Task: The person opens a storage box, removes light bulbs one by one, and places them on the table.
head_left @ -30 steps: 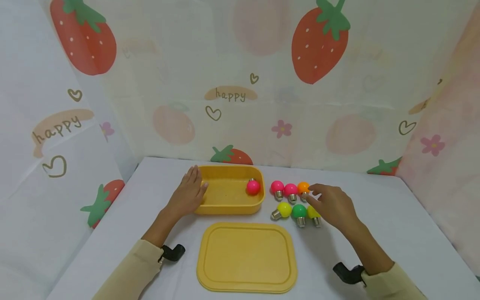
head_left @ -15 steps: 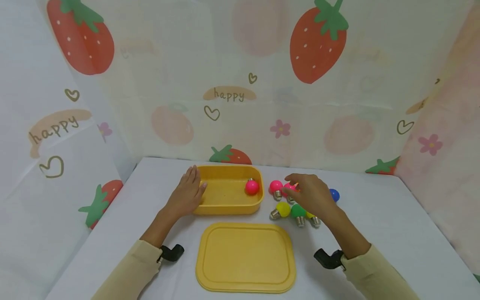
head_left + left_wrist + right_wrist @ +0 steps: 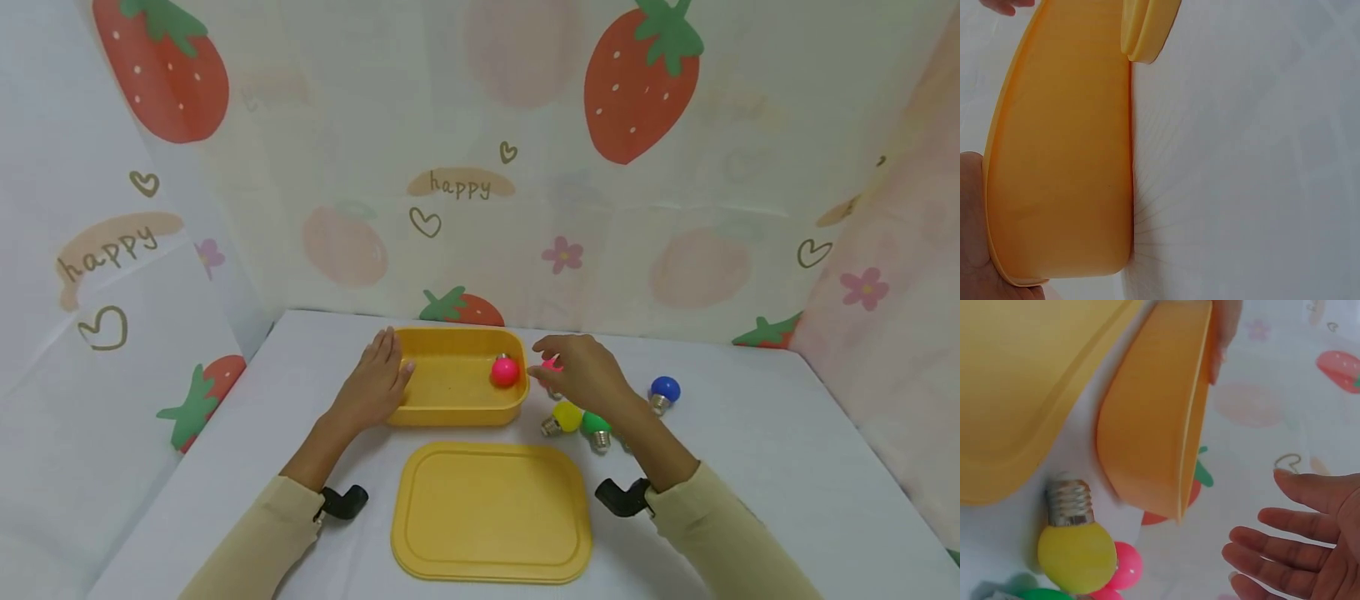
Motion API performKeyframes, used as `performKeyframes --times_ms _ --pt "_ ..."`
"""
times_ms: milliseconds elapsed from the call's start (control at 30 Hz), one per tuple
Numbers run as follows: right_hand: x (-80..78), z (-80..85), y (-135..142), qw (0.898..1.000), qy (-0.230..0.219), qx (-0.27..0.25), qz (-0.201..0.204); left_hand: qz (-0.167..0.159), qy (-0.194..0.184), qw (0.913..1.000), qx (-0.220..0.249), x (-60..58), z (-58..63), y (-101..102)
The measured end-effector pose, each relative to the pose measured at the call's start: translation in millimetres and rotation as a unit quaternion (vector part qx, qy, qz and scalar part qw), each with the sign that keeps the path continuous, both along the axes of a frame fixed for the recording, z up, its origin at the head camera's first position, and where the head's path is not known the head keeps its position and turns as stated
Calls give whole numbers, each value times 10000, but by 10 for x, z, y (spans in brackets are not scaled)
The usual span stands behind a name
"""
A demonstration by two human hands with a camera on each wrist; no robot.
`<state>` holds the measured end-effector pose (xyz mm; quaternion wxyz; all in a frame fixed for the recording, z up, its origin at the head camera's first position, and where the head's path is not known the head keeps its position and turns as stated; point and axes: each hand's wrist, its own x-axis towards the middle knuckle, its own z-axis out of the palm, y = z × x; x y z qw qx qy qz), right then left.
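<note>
My left hand rests on the left end of the deep yellow box, fingers straight along its rim. One pink light bulb lies inside at the right end. Just right of the box, my right hand hovers over a pink bulb, which it partly covers. The right wrist view shows the fingers spread with nothing in them. Closer to me lie a yellow bulb and a green bulb. A blue bulb lies farther right. Other bulbs are hidden behind the hand and forearm.
A flat yellow lid lies on the white-covered table in front of the box. Strawberry-printed cloth hangs behind the table and at both sides.
My right hand has moved left across the bulbs toward the box, uncovering the blue bulb and covering the orange and a pink one. My left hand has stayed on the box.
</note>
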<state>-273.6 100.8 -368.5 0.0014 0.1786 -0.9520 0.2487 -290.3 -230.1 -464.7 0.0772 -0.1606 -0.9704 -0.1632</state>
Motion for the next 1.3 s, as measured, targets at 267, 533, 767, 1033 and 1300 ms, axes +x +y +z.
performKeyframes --times_ms 267,533,767,1033,1300 --pt "-66 -38 -166 9973 419 160 575 7 7 10000 -29 -11 18 -10" --pt "-163 -30 -339 9947 406 456 830 -46 -34 10000 10 -63 -6 -15" --pt "-266 -75 -495 9900 534 671 1125 -5 15 10000 67 -21 43 -1" --pt "-366 -167 -639 9868 436 939 1245 -14 0 10000 96 -29 25 -9" --pt "-397 -266 -715 9818 574 1219 1338 -25 -23 10000 -5 -48 -33 -28"
